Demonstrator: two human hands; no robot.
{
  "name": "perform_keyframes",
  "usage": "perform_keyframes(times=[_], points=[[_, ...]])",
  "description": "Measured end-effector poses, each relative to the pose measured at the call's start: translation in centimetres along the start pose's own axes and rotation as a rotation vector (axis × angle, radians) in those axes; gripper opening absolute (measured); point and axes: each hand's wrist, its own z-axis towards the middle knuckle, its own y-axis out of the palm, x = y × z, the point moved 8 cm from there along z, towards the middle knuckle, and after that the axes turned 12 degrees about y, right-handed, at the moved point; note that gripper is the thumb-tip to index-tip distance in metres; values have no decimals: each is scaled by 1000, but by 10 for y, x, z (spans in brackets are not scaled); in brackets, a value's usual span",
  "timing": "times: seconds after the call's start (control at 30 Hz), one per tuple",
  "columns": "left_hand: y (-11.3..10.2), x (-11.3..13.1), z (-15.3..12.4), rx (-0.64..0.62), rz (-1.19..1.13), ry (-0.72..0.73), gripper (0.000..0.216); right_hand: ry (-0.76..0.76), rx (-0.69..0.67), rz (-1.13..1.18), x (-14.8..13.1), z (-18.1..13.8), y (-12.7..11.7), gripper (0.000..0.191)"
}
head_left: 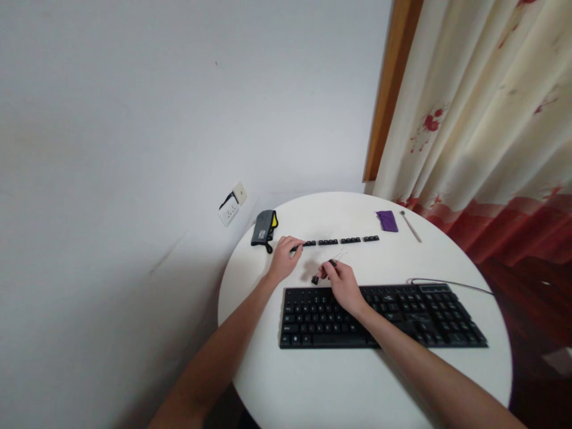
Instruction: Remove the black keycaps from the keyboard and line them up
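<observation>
A black keyboard (384,316) lies on the round white table (357,381). Behind it runs a row of loose black keycaps (339,241). My left hand (283,259) rests at the left end of that row, fingers pinched on a keycap there. My right hand (342,283) hovers over the keyboard's top edge, closed on a thin white keycap puller (336,258) with a dark keycap at its tip. One loose keycap (315,279) lies on the table just left of my right hand.
A grey and yellow pouch (263,228) sits at the table's back left. A purple cloth (386,220) and a thin metal rod (410,226) lie at the back right. The keyboard cable (451,283) trails right. A curtain (482,119) hangs at right.
</observation>
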Motion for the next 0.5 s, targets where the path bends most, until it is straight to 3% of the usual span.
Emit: perform_keyframes(times=[0.1, 0.17, 0.33, 0.5], points=[[6, 19, 0, -30, -117, 75, 17, -13, 186, 31, -4, 5, -25, 38], [13, 33, 0, -70, -189, 134, 16, 2, 238, 59, -2, 6, -33, 39], [26, 56, -1, -185, -301, 229, 27, 88, 180, 189, 13, 8, -27, 41], [32, 56, -3, -233, -304, 227, 21, 58, 200, 111, 15, 7, -24, 42]])
